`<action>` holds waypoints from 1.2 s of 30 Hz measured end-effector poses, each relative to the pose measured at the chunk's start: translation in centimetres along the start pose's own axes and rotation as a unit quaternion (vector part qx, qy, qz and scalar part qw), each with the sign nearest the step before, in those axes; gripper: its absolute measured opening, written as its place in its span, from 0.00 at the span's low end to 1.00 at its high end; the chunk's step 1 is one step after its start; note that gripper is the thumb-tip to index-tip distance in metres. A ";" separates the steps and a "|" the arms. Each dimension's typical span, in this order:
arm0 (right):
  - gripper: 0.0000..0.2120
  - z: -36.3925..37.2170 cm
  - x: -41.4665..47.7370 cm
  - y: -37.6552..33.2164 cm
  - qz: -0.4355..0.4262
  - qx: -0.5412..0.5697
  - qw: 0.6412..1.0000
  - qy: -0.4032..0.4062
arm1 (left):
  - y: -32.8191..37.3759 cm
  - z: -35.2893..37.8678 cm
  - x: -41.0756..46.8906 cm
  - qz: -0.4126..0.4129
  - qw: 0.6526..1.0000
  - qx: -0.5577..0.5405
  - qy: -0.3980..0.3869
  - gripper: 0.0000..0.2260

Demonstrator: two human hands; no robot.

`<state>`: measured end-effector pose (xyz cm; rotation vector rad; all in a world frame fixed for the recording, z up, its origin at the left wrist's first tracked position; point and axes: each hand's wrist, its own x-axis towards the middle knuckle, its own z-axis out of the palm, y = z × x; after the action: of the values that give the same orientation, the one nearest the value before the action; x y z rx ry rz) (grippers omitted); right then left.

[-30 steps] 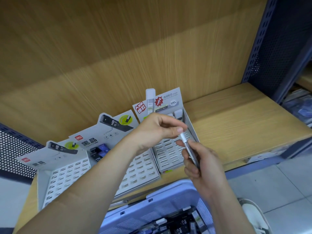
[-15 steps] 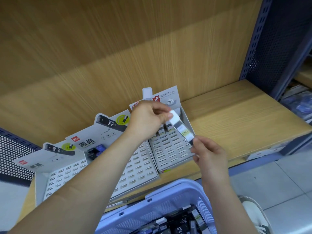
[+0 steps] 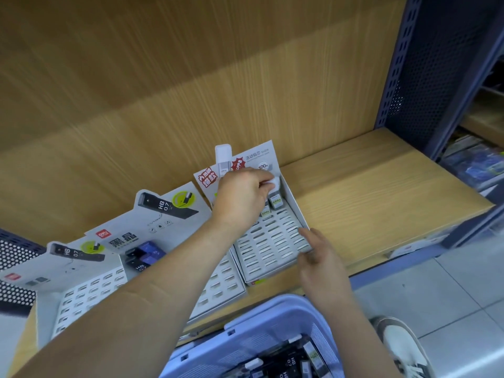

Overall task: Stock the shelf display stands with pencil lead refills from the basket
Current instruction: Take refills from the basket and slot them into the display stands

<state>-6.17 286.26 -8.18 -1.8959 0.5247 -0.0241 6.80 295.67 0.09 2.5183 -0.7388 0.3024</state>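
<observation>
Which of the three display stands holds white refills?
The rightmost stand, with red badges on its header; the left hand pinches a white refill at its back. The middle stand holds dark ones.

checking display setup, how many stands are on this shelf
3 in a row: left stand at far left; middle stand beside it; right stand at the row's right end. More may sit off frame.

A white shoe (image 3: 403, 347) stands on grey floor tiles (image 3: 450, 282). A blue perforated metal upright (image 3: 425, 77) rises beside the wooden back panel (image 3: 191, 77).
</observation>
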 end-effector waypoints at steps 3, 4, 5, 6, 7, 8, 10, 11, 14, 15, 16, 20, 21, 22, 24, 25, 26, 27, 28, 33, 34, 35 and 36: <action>0.24 0.1 -0.1 0.1 -0.007 -0.076 0.997 -0.011 | -0.2 0.5 0.3 0.012 0.999 0.029 -0.014 0.07; 0.24 0.1 -0.2 0.1 -0.010 -0.099 0.995 -0.017 | -0.3 0.6 0.4 0.010 0.999 0.029 -0.020 0.07; 0.24 0.1 -0.2 0.0 -0.011 -0.122 0.992 -0.024 | -0.3 0.8 0.5 0.005 0.999 0.025 -0.027 0.07; 0.24 0.1 -0.2 -0.1 -0.010 -0.139 0.990 -0.031 | -0.4 0.9 0.6 0.005 0.999 0.021 -0.029 0.07; 0.24 0.1 -0.2 -0.2 -0.009 -0.151 0.988 -0.035 | -0.5 1.1 0.8 0.013 0.999 0.025 -0.029 0.07; 0.24 0.1 -0.3 -0.2 -0.011 -0.160 0.986 -0.036 | -0.6 1.2 0.9 0.030 0.998 0.038 -0.032 0.06; 0.25 0.1 -0.3 -0.2 -0.013 -0.170 0.985 -0.038 | -0.8 1.7 1.0 0.077 0.991 0.096 -0.047 0.04; 0.25 0.2 -0.3 -0.2 -0.014 -0.173 0.984 -0.039 | -1.1 2.0 1.0 0.091 0.987 0.120 -0.052 0.01; 0.26 0.3 -0.3 0.2 -0.018 -0.175 0.984 -0.038 | -1.6 2.1 1.0 0.100 0.983 0.144 -0.062 0.12; 0.26 0.3 -0.3 0.3 -0.021 -0.171 0.984 -0.036 | -1.3 1.9 1.0 0.104 0.979 0.160 -0.076 0.14; 0.26 0.4 -0.2 0.4 -0.023 -0.165 0.985 -0.034 | -1.1 1.7 0.9 0.102 0.975 0.174 -0.097 0.16; 0.28 0.4 -0.2 0.3 -0.020 -0.147 0.988 -0.029 | -0.6 -0.1 -1.3 0.043 0.993 0.090 -0.060 0.20; 0.29 0.4 -0.3 0.0 -0.024 -0.146 0.989 -0.024 | -0.6 -0.9 -2.6 0.025 0.998 0.054 -0.027 0.18; 0.29 0.4 -0.5 -0.3 -0.028 -0.148 0.988 -0.017 | -0.6 -1.9 -4.2 0.004 1.000 0.017 -0.004 0.16; 0.28 0.1 -0.9 -1.0 -0.047 -0.149 0.988 0.008 | -0.7 -3.9 -7.8 -0.046 0.998 -0.033 0.016 0.12; 0.26 -0.1 -0.9 -1.4 -0.065 -0.135 0.988 0.020 | -0.8 -4.8 -9.8 -0.078 0.995 -0.052 0.016 0.12; 0.24 -0.4 -1.0 -2.0 -0.082 -0.115 0.990 0.026 | -0.9 -5.7 -11.7 -0.113 0.991 -0.072 0.010 0.12; 0.21 -0.5 -1.1 -2.6 -0.097 -0.090 0.991 0.024 | -1.1 -6.3 -13.6 -0.150 0.985 -0.090 0.001 0.12; 0.17 -0.8 -1.3 -3.3 -0.103 -0.073 0.992 0.010 | -1.4 -6.7 -15.5 -0.183 0.978 -0.104 -0.008 0.13; 0.12 -1.2 -3.7 -6.0 -0.094 -0.045 0.985 -0.139 | -3.3 -6.4 -23.6 -0.291 0.948 -0.098 -0.081 0.14; 0.11 -1.1 -4.4 -6.2 -0.086 -0.060 0.979 -0.175 | -3.7 -6.1 -25.2 -0.307 0.941 -0.083 -0.112 0.13; 0.09 -1.0 -4.9 -6.1 -0.079 -0.080 0.972 -0.206 | -4.2 -5.7 -26.7 -0.320 0.933 -0.071 -0.146 0.12; 0.07 -0.7 -5.4 -5.9 -0.069 -0.105 0.964 -0.236 | -4.6 -5.4 -28.2 -0.329 0.925 -0.067 -0.180 0.11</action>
<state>-9.17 289.32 -1.36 -2.0526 0.0709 0.3973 -14.43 314.40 -6.72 2.5398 0.0039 -0.4372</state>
